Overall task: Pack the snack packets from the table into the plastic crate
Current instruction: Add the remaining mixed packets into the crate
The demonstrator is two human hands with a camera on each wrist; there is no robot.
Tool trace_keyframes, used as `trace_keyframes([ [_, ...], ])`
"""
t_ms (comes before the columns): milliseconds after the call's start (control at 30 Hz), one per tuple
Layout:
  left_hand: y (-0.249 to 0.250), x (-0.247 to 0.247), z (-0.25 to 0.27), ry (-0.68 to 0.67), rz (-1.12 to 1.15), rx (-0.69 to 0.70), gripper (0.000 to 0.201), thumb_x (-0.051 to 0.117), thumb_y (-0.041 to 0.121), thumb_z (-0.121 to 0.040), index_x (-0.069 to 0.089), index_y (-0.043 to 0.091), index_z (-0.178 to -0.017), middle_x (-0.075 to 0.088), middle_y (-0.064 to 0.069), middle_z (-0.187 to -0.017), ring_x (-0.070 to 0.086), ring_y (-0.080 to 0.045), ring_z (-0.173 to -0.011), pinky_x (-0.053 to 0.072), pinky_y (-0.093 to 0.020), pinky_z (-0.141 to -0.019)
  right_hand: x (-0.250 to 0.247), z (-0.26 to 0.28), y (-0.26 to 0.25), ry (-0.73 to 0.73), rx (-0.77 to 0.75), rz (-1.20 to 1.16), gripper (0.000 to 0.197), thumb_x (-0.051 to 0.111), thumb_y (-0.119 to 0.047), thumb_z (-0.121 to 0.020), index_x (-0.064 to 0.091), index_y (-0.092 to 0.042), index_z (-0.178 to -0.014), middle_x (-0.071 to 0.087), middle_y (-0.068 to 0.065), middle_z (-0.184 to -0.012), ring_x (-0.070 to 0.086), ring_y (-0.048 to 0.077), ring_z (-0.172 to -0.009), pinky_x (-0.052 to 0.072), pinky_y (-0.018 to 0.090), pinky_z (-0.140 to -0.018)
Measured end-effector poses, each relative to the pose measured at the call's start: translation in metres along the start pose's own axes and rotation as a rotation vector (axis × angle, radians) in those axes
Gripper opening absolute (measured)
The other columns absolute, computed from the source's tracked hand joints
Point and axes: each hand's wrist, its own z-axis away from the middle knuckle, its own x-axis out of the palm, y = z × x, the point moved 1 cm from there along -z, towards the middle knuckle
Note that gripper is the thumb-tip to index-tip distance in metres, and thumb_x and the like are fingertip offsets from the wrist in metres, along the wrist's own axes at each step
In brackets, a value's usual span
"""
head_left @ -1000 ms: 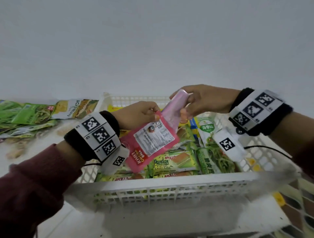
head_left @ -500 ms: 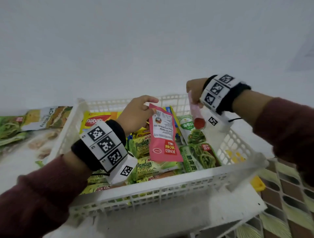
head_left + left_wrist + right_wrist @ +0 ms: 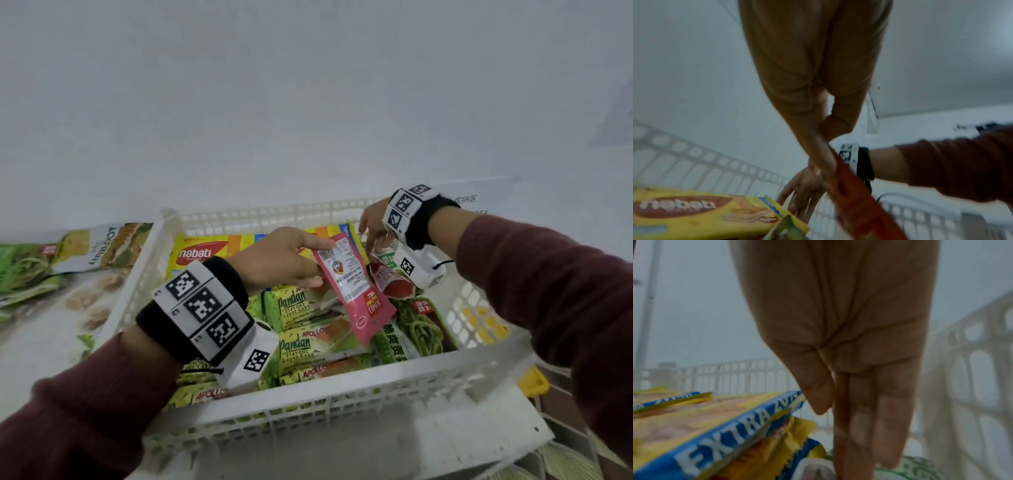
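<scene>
The white plastic crate (image 3: pixel 308 389) stands in front of me, filled with packets. My left hand (image 3: pixel 318 262) pinches a pink-red snack packet (image 3: pixel 356 298) by its top edge, and the packet hangs tilted over the crate's middle. In the left wrist view the left hand (image 3: pixel 824 154) holds the pink-red snack packet (image 3: pixel 859 211) at its edge. My right hand (image 3: pixel 375 240) hovers at the crate's far right with fingers pointing down, holding nothing. Just below it a second pink-red packet (image 3: pixel 392 281) lies on the pile. The right hand (image 3: pixel 849 418) shows straight fingers.
Pandan cake packets (image 3: pixel 301 342), a yellow nabati packet (image 3: pixel 205 253) and green vegetable packets (image 3: pixel 421 329) fill the crate. Green packets (image 3: pixel 20 274) and a jackfruit packet (image 3: pixel 102 246) lie on the table at left. A yellow object (image 3: pixel 532 382) sits beyond the crate's right wall.
The hands drew apart, each with one pink-red packet. The right hand went down to the crate's far right and let its packet go. The left hand lowered its packet over the crate.
</scene>
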Motion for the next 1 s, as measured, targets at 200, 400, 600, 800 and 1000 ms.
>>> trace_keyframes([
  [200,0.021,-0.002,0.004,0.04,-0.384,0.264,0.033,0.057,0.001,-0.087,0.065,0.028,-0.105,0.07,-0.003,-0.106,0.068,-0.019,-0.09,0.058,-0.03,-0.076,-0.038,0.032,0.002,-0.003,-0.027,-0.059,0.035,0.046,-0.004,-0.094,0.048,0.004,-0.128,0.064,0.022,-0.108,0.062,0.011,-0.044,0.052,0.023,-0.049],
  [400,0.077,0.021,-0.019,-0.087,-0.828,0.343,0.023,0.058,0.01,-0.086,0.071,0.018,-0.103,0.069,0.001,-0.086,0.059,-0.009,-0.07,0.046,-0.012,-0.063,-0.085,0.1,0.024,0.096,-0.038,0.146,0.048,0.055,-0.027,-0.092,0.042,-0.008,-0.133,0.062,0.008,-0.098,0.061,0.024,-0.076,0.046,0.026,-0.066],
  [600,0.096,0.097,-0.079,-0.17,-1.159,0.267,0.025,0.06,0.018,-0.082,0.05,0.006,-0.062,0.041,0.001,-0.052,0.036,-0.01,-0.046,0.028,-0.013,-0.034,-0.032,0.11,0.073,0.047,0.047,0.284,0.066,0.055,-0.048,-0.086,0.039,-0.008,-0.136,0.065,0.004,-0.091,0.057,0.018,-0.07,0.044,0.026,-0.071],
  [800,0.055,0.15,-0.125,-0.37,-1.243,0.118,0.013,0.07,0.03,-0.079,0.062,0.02,-0.081,0.055,0.006,-0.065,0.046,-0.004,-0.053,0.039,-0.013,-0.034,-0.005,0.103,0.098,0.123,-0.059,0.113,0.058,0.051,-0.041,-0.091,0.032,-0.01,-0.136,0.06,-0.003,-0.076,0.059,0.018,-0.083,0.043,0.028,-0.081],
  [1000,0.037,0.152,-0.124,-0.392,-1.182,0.076,0.051,0.069,0.025,-0.081,0.055,0.0,-0.123,0.059,-0.013,-0.116,0.057,-0.023,-0.099,0.037,-0.023,-0.071,-0.001,0.107,0.104,0.113,-0.113,0.01,0.054,0.049,-0.039,-0.092,0.033,-0.01,-0.135,0.063,-0.005,-0.079,0.062,0.018,-0.087,0.043,0.031,-0.092],
])
